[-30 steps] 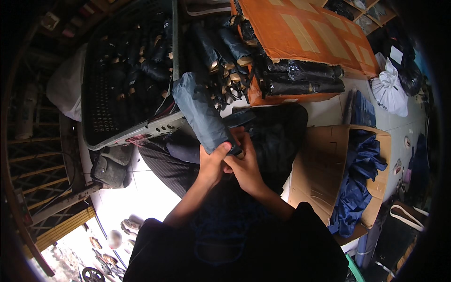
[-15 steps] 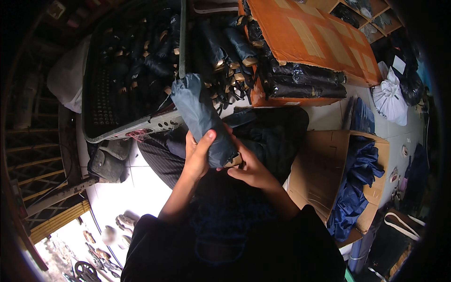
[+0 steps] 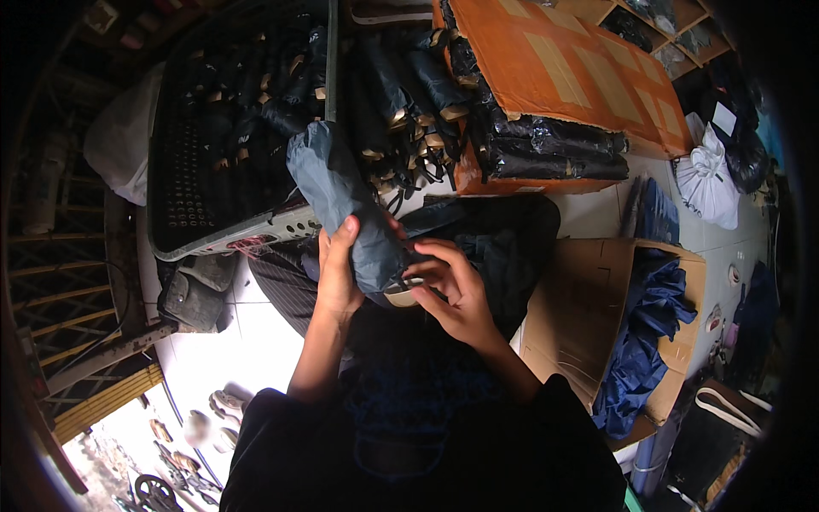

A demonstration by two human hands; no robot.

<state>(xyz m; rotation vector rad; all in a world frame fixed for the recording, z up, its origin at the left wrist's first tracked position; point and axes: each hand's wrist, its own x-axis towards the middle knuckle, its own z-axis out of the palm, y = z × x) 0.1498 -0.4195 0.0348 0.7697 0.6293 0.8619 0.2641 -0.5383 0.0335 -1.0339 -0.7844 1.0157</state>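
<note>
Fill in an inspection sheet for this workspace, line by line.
Surface: pale tiled floor; the work is held above the person's lap.
Job's things: rolled blue-grey fabric bundle, apparently a folded umbrella, tilted, its near end showing a pale band.
Clutter: dark basket of similar bundles, orange carton, open cardboard box with crumpled blue fabric.
Grips: left grip wrapped around the bundle's side; right grip at its near end, fingers bent, closure unclear.
Cables: none that can be made out with certainty.
Surroundings: tied white sack at upper right, yellow slats at lower left.
</note>
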